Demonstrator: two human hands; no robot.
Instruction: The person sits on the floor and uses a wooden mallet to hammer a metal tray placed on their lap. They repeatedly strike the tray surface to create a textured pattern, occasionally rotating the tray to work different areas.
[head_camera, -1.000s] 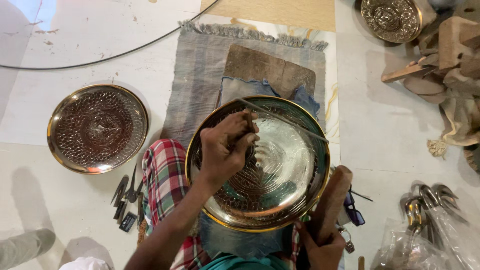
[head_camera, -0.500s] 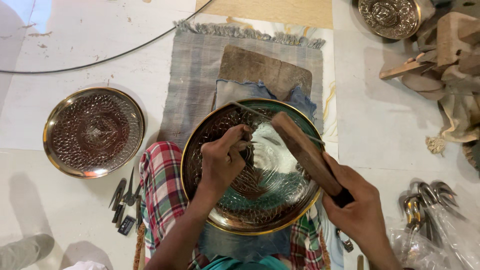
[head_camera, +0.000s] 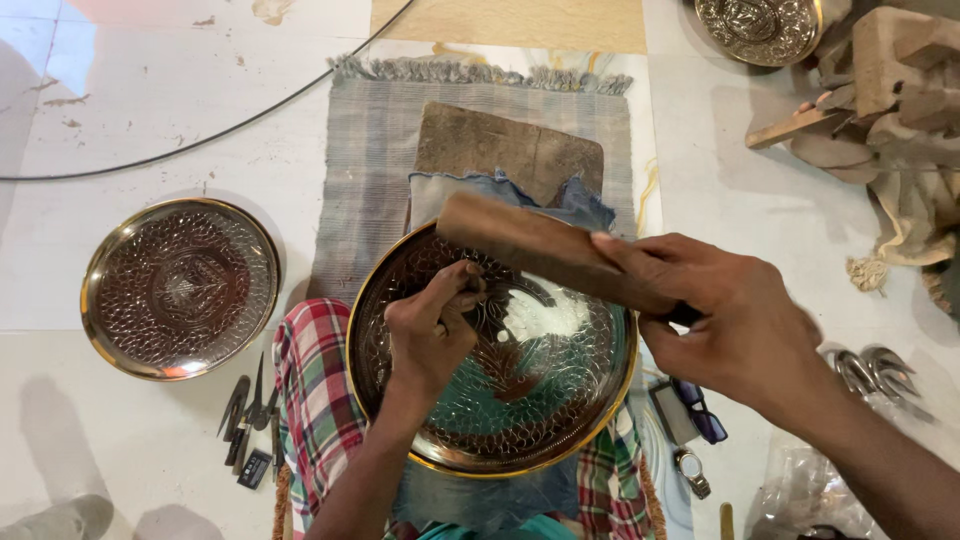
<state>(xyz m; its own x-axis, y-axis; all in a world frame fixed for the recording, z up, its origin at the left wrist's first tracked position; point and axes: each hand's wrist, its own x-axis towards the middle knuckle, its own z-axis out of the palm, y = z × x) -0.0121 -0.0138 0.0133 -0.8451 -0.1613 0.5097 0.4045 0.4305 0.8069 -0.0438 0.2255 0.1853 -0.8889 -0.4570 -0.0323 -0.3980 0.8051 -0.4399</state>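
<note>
A round engraved metal plate (head_camera: 540, 400) with a golden rim rests on my lap over a checked cloth. My left hand (head_camera: 432, 335) sits on the plate's upper left part and pinches a thin dark punch tool (head_camera: 468, 300) against the metal. My right hand (head_camera: 730, 325) grips a thick brown wooden mallet (head_camera: 540, 245), which is raised across the plate's top edge, its free end pointing left above the punch.
A second engraved plate (head_camera: 180, 288) lies on the floor at left, with small metal tools (head_camera: 250, 415) below it. A striped mat (head_camera: 370, 180) holds a flat brown block (head_camera: 500, 150). Wooden pieces (head_camera: 880, 90) and another plate (head_camera: 758, 28) sit at top right; spoons (head_camera: 870, 370) at right.
My right hand came up from beside my lap with the wooden mallet and has swung it higher and leftward over the plate. My left hand has stayed on the punch.
</note>
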